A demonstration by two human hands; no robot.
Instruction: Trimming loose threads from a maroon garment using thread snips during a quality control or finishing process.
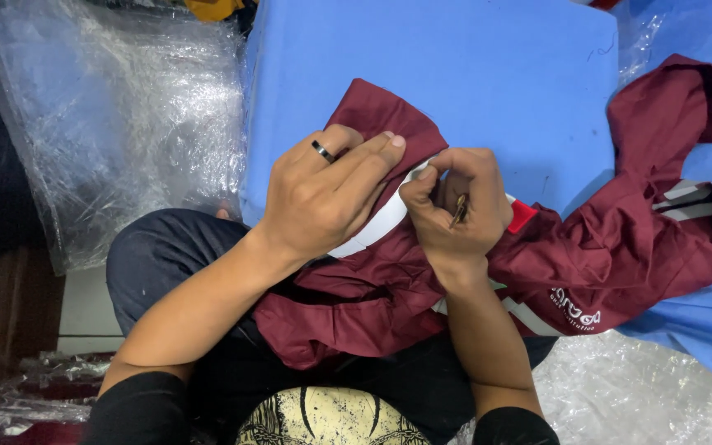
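Bottom centre: black shirt [331,416] with pale print, dark trousers [166,247] at centre left. Maroon garment [587,247] lies across the lap and onto the blue desk [471,74], centre to right of frame. Left hand [327,194], ringed, fingers curled down, pressing the garment's white strip [377,227]. Right hand [455,210] touching it, fingers closed, pinching a small metal tool [460,209]. Clear plastic sheet [117,107] upper left.

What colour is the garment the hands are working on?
Maroon garment with white strips and a small red tab, seen in the head view, on a blue surface.
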